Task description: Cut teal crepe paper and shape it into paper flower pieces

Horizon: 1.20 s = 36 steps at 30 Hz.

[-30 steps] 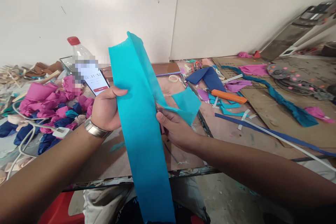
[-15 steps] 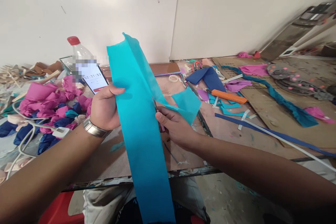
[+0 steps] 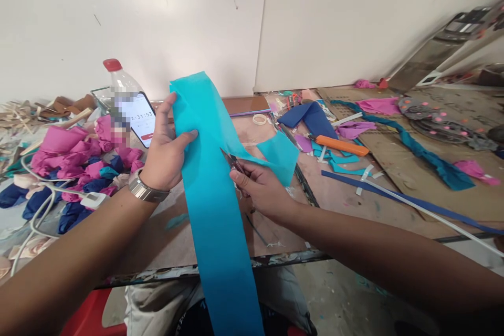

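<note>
- Long turquoise strip of thin crepe-like fabric or paper, matte and faintly ribbed, held upright over the table edge and trailing down past the lap; its top is now lower and folded over flatter than half a second ago, when it stood up as a peaked fold.
- Cut partway in from the right edge, leaving a loose turquoise flap still joined and hanging to the right.
- Left hand, metal watch at the wrist, shifted upward on the strip since a second ago; thumb pressed across the front, fingers behind, clamped on the left edge.
- Right hand closed around small scissors, whose dark blades now show, parted, at the strip's right edge; previously hidden behind the strip.
- Judged from this: grip reset higher and blades reopened, so another snip looks to be lined up.
- Behind the left hand: phone with a lit timer screen and a clear bottle with a red cap.
- Further left: heap of pink and navy rolled pieces, soft and crumpled, with a white cable over them.
- Right: orange cutter, navy piece, twisted teal rope on cardboard.
</note>
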Available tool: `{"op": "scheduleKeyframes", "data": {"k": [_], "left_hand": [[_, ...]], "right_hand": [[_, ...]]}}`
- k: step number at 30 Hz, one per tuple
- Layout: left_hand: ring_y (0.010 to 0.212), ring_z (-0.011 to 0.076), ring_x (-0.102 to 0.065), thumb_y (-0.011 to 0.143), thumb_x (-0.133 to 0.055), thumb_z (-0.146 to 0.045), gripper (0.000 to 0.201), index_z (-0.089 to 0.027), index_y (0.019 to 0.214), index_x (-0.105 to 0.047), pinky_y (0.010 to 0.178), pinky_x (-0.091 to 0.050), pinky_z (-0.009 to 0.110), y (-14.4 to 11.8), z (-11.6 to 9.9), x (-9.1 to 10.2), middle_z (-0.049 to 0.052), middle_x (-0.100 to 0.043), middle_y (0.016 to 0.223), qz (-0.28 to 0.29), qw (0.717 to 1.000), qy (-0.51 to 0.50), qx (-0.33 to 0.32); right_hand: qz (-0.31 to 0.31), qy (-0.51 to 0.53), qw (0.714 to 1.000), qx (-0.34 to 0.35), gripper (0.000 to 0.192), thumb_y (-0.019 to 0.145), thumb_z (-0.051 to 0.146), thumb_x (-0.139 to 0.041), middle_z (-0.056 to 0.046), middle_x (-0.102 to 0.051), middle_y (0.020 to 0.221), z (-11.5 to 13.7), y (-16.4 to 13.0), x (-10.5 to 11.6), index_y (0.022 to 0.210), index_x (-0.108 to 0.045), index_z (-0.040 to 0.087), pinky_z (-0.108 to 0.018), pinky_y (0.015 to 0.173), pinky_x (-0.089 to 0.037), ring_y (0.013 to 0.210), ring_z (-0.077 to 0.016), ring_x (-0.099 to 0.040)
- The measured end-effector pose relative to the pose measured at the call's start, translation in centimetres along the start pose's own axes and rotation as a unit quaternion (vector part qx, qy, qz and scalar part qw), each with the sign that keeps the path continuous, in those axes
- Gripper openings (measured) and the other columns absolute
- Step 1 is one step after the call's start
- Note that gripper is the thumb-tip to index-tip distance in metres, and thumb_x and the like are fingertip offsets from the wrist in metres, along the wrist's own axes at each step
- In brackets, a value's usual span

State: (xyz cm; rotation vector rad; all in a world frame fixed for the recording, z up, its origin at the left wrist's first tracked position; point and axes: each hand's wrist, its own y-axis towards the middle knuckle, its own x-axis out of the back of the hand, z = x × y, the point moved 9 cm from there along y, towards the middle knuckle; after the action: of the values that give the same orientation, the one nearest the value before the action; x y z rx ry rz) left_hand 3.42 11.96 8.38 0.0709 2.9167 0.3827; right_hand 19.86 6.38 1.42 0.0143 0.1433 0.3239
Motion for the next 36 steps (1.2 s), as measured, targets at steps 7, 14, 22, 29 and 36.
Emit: {"op": "scheduleKeyframes", "data": {"k": [7, 14, 22, 29, 36], "left_hand": [[0.098, 0.0218, -0.068, 0.079, -0.075, -0.021, 0.041, -0.028, 0.115, -0.058, 0.082, -0.06, 0.034, 0.0, 0.5, 0.1, 0.001, -0.067, 0.113, -0.004, 0.999, 0.022, 0.025], [0.087, 0.0192, -0.066, 0.081, -0.073, -0.022, 0.035, -0.027, 0.112, -0.059, 0.072, -0.058, 0.031, -0.1, 0.8, -0.1, 0.001, -0.067, 0.106, 0.008, 0.999, 0.023, 0.037], [0.086, 0.0179, -0.063, 0.081, -0.073, -0.021, 0.033, -0.027, 0.11, -0.06, 0.068, -0.057, 0.028, -0.1, 0.6, -0.2, 0.001, -0.064, 0.106, 0.012, 0.999, 0.019, 0.033], [0.087, 0.0193, -0.064, 0.081, -0.073, -0.021, 0.033, -0.028, 0.111, -0.06, 0.068, -0.057, 0.029, -0.2, 0.6, -0.2, 0.001, -0.065, 0.107, 0.013, 0.999, 0.023, 0.036], [0.088, 0.0199, -0.065, 0.08, -0.073, -0.023, 0.035, -0.027, 0.112, -0.06, 0.067, -0.058, 0.029, -0.1, 0.6, 0.0, 0.002, -0.066, 0.11, 0.01, 0.999, 0.036, 0.036]], "right_hand": [[-0.011, -0.034, 0.999, 0.017, 0.035, 0.088, 0.053, -0.067, 0.003, -0.047, 0.069, 0.8, -0.3, 0.1, 0.085, -0.065, 0.018, -0.025, 0.059, -0.032, 0.065, -0.0116, -0.038], [-0.019, -0.064, 0.997, 0.033, 0.038, 0.091, 0.051, -0.064, 0.004, -0.046, 0.065, 1.4, -0.5, 0.3, 0.073, -0.056, 0.019, -0.026, 0.059, -0.031, 0.062, -0.0113, -0.038], [-0.023, -0.077, 0.996, 0.037, 0.042, 0.093, 0.055, -0.062, 0.004, -0.043, 0.062, 1.3, -0.5, 0.4, 0.071, -0.054, 0.02, -0.026, 0.057, -0.03, 0.06, -0.011, -0.037], [-0.021, -0.071, 0.996, 0.04, 0.044, 0.093, 0.056, -0.061, 0.004, -0.044, 0.062, 1.1, -0.5, 0.4, 0.07, -0.055, 0.02, -0.026, 0.055, -0.029, 0.058, -0.011, -0.037], [-0.009, -0.037, 0.999, 0.02, 0.042, 0.093, 0.059, -0.061, 0.004, -0.044, 0.062, 0.0, -0.4, 0.5, 0.078, -0.06, 0.02, -0.025, 0.052, -0.03, 0.057, -0.0109, -0.038]]}}
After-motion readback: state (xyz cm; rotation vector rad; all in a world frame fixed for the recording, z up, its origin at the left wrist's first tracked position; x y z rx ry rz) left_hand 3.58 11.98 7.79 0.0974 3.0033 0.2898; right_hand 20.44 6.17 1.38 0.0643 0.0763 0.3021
